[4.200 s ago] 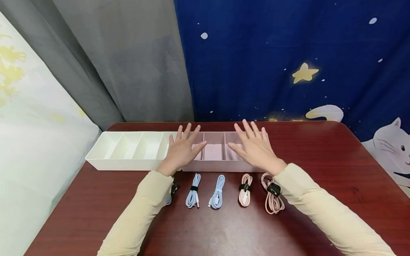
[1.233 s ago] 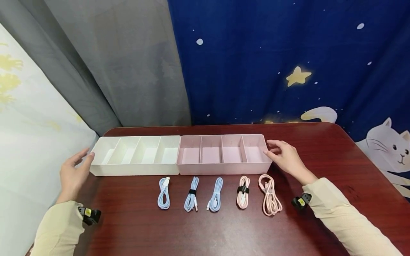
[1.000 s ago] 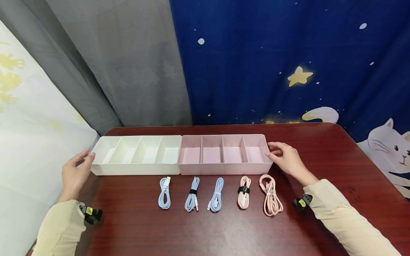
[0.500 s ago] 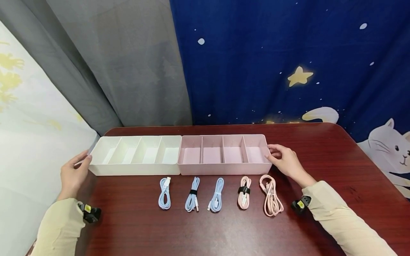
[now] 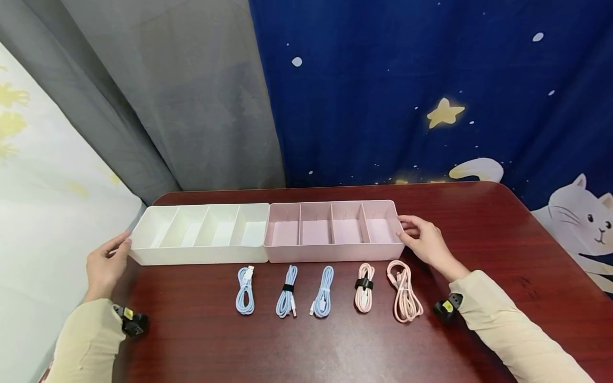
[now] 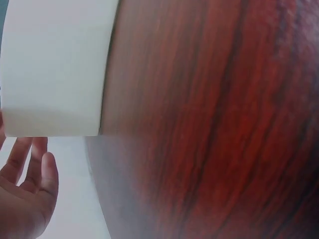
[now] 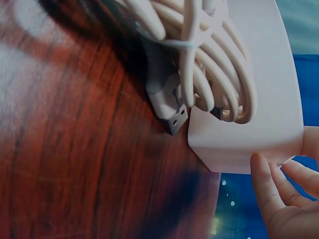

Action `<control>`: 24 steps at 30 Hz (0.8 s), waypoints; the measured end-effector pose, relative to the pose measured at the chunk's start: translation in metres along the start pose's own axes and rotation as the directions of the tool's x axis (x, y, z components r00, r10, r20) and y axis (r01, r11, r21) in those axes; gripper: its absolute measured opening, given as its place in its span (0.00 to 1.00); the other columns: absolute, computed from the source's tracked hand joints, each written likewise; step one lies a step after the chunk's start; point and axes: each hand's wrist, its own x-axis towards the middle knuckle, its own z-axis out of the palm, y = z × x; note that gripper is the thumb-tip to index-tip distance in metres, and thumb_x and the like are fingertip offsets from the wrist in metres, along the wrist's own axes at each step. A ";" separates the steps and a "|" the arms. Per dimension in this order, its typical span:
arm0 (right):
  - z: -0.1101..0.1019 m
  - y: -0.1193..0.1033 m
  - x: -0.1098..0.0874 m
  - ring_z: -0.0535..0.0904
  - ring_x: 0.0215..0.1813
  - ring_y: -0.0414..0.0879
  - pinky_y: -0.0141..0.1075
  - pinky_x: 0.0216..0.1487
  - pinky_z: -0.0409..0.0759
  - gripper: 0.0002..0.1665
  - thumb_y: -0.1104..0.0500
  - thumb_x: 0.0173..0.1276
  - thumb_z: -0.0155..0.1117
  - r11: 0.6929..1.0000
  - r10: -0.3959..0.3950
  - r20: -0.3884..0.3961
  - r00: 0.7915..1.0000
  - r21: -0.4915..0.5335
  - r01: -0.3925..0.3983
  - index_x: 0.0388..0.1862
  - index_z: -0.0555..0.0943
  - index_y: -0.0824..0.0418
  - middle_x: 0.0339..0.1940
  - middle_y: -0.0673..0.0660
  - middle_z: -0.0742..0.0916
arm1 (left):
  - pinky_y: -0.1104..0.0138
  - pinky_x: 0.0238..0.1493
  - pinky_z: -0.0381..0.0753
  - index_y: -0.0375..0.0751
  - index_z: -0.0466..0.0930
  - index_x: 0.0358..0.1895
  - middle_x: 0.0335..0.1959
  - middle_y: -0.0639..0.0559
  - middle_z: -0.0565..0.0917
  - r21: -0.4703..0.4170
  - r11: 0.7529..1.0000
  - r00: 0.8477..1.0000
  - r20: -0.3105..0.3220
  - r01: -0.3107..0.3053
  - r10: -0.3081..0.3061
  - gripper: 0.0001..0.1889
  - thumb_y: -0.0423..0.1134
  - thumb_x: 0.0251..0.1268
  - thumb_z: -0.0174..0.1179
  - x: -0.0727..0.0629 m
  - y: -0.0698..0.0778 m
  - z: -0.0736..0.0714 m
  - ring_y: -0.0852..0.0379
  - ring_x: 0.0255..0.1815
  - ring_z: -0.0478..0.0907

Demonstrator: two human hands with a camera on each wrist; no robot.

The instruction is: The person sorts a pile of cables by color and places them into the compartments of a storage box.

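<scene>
A white four-slot organizer box (image 5: 201,256) and a pink one (image 5: 335,252) stand end to end across the back of the table, their compartments bare. My left hand (image 5: 104,270) is at the white box's outer left end, fingertips against its corner. At the pink box's right end, my right hand (image 5: 428,247) touches the wall with thumb and fingers. In the right wrist view the thumb (image 7: 264,184) lies on that end. In front of the boxes lie three coiled blue cables (image 5: 323,292) and two pink ones, one strapped (image 5: 364,290), one larger (image 5: 407,298).
The dark red wooden table (image 5: 287,351) has its back edge just behind the boxes. A grey curtain (image 5: 191,106) and a blue starry curtain (image 5: 359,106) hang behind it. White cloth (image 5: 57,213) covers the left side. Small black cameras (image 5: 134,322) sit at both wrists.
Both hands, earlier spread above the boxes' middle, have moved outward to the outer ends. In the last second they have come closer against the end walls. The cables have stayed in place.
</scene>
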 end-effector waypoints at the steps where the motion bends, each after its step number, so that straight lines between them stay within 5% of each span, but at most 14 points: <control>1: 0.000 0.000 0.000 0.80 0.37 0.57 0.48 0.41 0.74 0.20 0.69 0.56 0.60 1.000 0.002 0.002 1.000 0.006 -0.002 0.50 0.73 0.73 0.37 0.68 0.81 | 0.77 0.22 0.71 0.56 0.71 0.58 0.37 0.66 0.73 0.003 1.000 1.000 0.006 -0.004 0.004 0.22 0.55 0.61 0.46 0.000 0.000 0.000 0.80 0.30 0.65; 3: 0.000 0.000 0.000 0.80 0.37 0.57 0.48 0.41 0.74 0.20 0.69 0.57 0.59 1.000 0.005 0.002 1.000 0.009 -0.005 0.50 0.73 0.73 0.37 0.68 0.81 | 0.79 0.24 0.69 0.53 0.71 0.58 0.38 0.63 0.74 0.006 1.000 1.000 0.010 -0.017 0.017 0.23 0.54 0.62 0.46 0.000 0.000 -0.001 0.80 0.29 0.64; 10: 0.003 0.002 -0.001 0.80 0.37 0.57 0.48 0.41 0.74 0.20 0.69 0.57 0.58 1.000 0.005 -0.012 1.000 0.014 -0.005 0.50 0.73 0.72 0.36 0.67 0.82 | 0.82 0.22 0.68 0.46 0.73 0.57 0.25 0.81 0.66 -0.015 0.999 0.999 -0.008 -0.046 0.046 0.21 0.48 0.63 0.47 -0.001 0.001 -0.002 0.82 0.25 0.65; 24: 0.004 0.006 -0.001 0.80 0.36 0.56 0.39 0.38 0.76 0.20 0.70 0.56 0.58 0.999 -0.006 -0.019 1.000 0.040 0.006 0.49 0.73 0.73 0.36 0.67 0.82 | 0.77 0.20 0.70 0.53 0.77 0.53 0.20 0.82 0.67 -0.046 0.999 0.998 -0.056 -0.017 0.015 0.18 0.50 0.61 0.49 0.008 -0.004 0.003 0.82 0.24 0.66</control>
